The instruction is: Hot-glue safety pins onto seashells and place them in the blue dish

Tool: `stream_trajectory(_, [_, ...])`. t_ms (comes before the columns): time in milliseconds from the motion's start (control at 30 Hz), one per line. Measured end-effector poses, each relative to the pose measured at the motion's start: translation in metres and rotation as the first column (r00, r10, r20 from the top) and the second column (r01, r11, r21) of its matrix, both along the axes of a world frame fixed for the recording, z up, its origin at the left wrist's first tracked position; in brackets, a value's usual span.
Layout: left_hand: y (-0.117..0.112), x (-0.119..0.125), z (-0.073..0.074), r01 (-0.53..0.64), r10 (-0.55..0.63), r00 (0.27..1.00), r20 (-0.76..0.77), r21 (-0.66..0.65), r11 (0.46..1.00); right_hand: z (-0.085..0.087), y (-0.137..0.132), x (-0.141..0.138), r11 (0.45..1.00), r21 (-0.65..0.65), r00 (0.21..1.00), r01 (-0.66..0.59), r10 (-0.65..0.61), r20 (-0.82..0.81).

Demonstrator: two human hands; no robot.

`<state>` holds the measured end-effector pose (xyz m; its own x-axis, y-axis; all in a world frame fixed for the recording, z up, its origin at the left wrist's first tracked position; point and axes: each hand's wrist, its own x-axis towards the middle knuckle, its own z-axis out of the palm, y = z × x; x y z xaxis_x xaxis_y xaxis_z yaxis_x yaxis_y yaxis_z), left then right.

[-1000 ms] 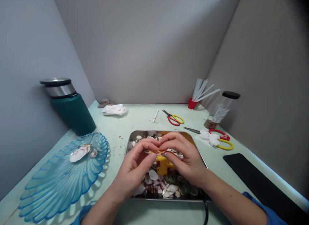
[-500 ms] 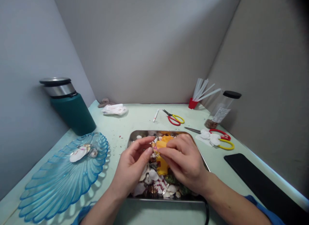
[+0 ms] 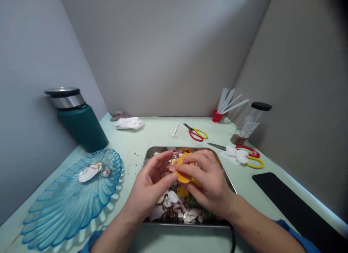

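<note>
Both hands meet over a metal tray (image 3: 148, 159) filled with several seashells (image 3: 173, 196) and a yellow object (image 3: 182, 191). My right hand (image 3: 208, 180) pinches an orange shell (image 3: 182, 177) between thumb and fingers. My left hand (image 3: 150, 186) is curled beside it, its thumb and fingertips touching the same shell's left edge. A black cord (image 3: 232, 238) runs off the tray's near right corner.
A blue shell-shaped glass dish (image 3: 62, 202) with a few shells lies at left, a green flask (image 3: 78, 120) behind it. Two pairs of scissors (image 3: 197, 133) (image 3: 248, 157), a red cup of sticks (image 3: 221, 108), a jar (image 3: 248, 124), a black slab (image 3: 293, 206) and a tissue (image 3: 129, 123) stand around.
The hands shifted slightly; a thin flat piece held between them earlier is replaced by an orange shell now turned flat between the fingertips.
</note>
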<state>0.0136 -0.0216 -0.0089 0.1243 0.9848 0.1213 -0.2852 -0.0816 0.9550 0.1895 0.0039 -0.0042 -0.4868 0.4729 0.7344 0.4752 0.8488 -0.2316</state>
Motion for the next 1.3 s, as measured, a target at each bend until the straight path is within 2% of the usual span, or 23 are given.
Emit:
stream_trajectory(133, [-0.0002, 0.0003, 0.0015, 0.006, -0.005, 1.000, 0.025, -0.021, 1.000, -0.0023, 0.0016, 0.0004, 1.000, 0.020, 1.000, 0.002, -0.002, -0.016])
stream_trajectory(333, [0.0021, -0.0001, -0.0024, -0.071, 0.070, 0.997, -0.025, -0.036, 0.997, -0.0054, 0.0011, 0.0000, 0.998, 0.054, 0.999, -0.044, 0.042, 0.027])
stream_trajectory(500, [0.0065, 0.0002, -0.0042, -0.207, 0.205, 0.975, -0.088, -0.021, 0.978, -0.0019, 0.0005, -0.0018, 0.997, -0.001, 0.993, -0.081, 0.081, 0.084])
stream_trajectory(600, [0.0070, 0.0012, -0.0037, -0.247, 0.246, 0.960, -0.136, 0.014, 0.969, -0.0011, 0.0007, -0.0014, 0.991, -0.064, 0.990, -0.118, 0.123, 0.074])
stream_trajectory(733, [0.0041, 0.0026, -0.0055, -0.199, 0.219, 0.946, -0.239, 0.105, 0.974, -0.0058, 0.0036, -0.0006, 0.991, -0.115, 0.994, -0.068, 0.057, -0.097])
stream_trajectory(867, [0.0011, 0.0033, -0.0071, -0.151, 0.186, 0.943, -0.275, 0.144, 0.978, -0.0094, 0.0079, -0.0009, 0.978, -0.199, 0.992, -0.056, 0.031, -0.124])
stream_trajectory(967, [0.0013, 0.0039, -0.0052, -0.149, 0.164, 0.963, -0.213, 0.085, 0.985, -0.0098, 0.0095, -0.0011, 0.972, -0.221, 0.988, -0.075, 0.043, -0.146])
stream_trajectory(1133, [0.0039, 0.0047, -0.0025, -0.096, 0.083, 0.990, -0.115, -0.108, 0.990, -0.0101, 0.0091, -0.0013, 0.970, -0.230, 0.985, -0.079, 0.040, -0.170])
stream_trajectory(1300, [0.0028, 0.0044, -0.0028, -0.089, 0.075, 0.992, -0.106, -0.136, 0.987, -0.0097, 0.0070, -0.0012, 0.971, -0.228, 0.984, -0.072, 0.033, -0.173])
